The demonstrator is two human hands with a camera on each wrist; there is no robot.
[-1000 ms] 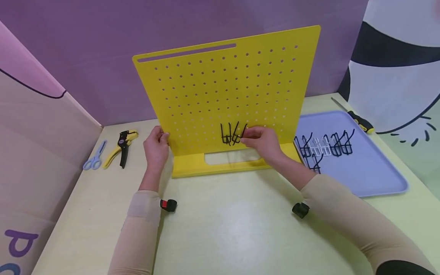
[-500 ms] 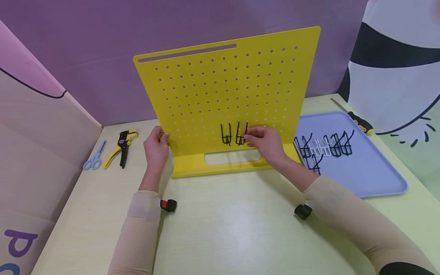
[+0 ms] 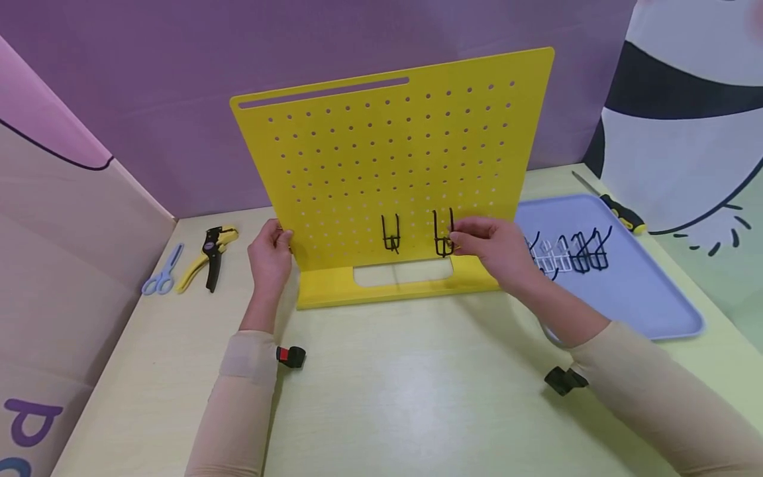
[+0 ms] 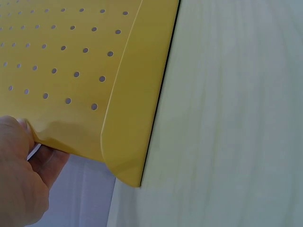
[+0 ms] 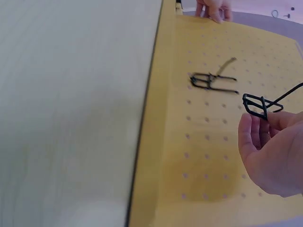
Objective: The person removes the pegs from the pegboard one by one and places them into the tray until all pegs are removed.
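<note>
A yellow pegboard (image 3: 387,159) stands upright on its base (image 3: 334,291) at the middle of the table. My left hand (image 3: 271,255) grips its left edge (image 4: 61,142) low down. One black wire hook (image 3: 391,233) hangs on the board's lower rows. My right hand (image 3: 491,245) pinches a second black wire hook (image 3: 443,235) in front of the board, to the right of the first. The right wrist view shows both: the hung hook (image 5: 213,81) and the held hook (image 5: 260,105) at my fingertips (image 5: 253,130).
A lilac tray (image 3: 632,291) at the right holds several more black hooks (image 3: 587,250) and clear clips (image 3: 551,255). A yellow-handled screwdriver (image 3: 616,209) lies behind it. Wire strippers (image 3: 211,255) and blue scissors (image 3: 161,271) lie at the left.
My right hand has moved to the right with one hook, away from the hook that stays on the board. My left hand has kept its grip on the board's edge.
</note>
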